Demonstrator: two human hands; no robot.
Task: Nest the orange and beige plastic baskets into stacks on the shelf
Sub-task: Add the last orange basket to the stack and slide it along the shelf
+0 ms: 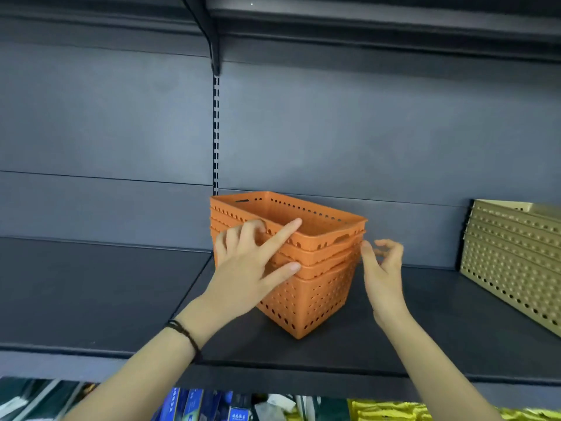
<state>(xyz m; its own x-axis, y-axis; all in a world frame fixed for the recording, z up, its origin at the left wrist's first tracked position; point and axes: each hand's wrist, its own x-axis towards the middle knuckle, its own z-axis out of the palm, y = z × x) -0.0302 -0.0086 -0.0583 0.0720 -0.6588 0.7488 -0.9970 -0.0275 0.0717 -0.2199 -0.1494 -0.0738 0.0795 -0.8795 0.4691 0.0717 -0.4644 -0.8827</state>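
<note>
A stack of nested orange baskets (pixel 312 287) stands on the dark shelf (pixel 100 296), turned at an angle. My left hand (pixel 249 265) lies against the stack's near left side, its index finger stretched over the top rim and its thumb on a lower rim. My right hand (pixel 382 268) hovers just right of the stack's right corner, fingers loosely curled, holding nothing; whether it touches is unclear. A stack of beige baskets (pixel 516 259) stands on the same shelf at the far right, partly cut off by the frame edge.
The shelf's back panel (pixel 334 132) rises behind the baskets, and an upper shelf (pixel 364 22) hangs overhead. Packaged goods (pixel 212 405) fill the shelf below. Bare shelf surface lies left of the orange stack and between the two stacks.
</note>
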